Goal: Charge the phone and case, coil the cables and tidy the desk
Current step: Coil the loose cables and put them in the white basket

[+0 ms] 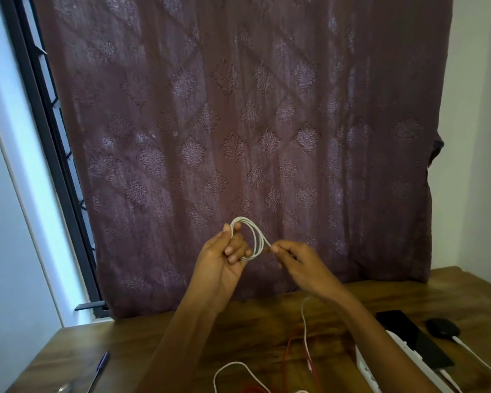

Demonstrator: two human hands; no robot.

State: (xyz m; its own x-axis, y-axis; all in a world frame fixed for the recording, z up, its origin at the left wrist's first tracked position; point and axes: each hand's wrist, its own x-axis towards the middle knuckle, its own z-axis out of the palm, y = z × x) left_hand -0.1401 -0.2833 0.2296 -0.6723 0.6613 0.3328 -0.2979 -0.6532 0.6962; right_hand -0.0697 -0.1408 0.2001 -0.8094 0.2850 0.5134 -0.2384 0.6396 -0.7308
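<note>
I count two bare hands: the left hand (223,258) and the right hand (301,262). One coiled white cable (253,236), one loose thin red cable (287,353), one black slab phone (403,327), one black rounded case (442,329), one white power strip (380,361), one blue pen (99,367).

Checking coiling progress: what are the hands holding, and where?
Left hand holds the white cable coil by its left side; right hand pinches the strand leaving it.
</note>
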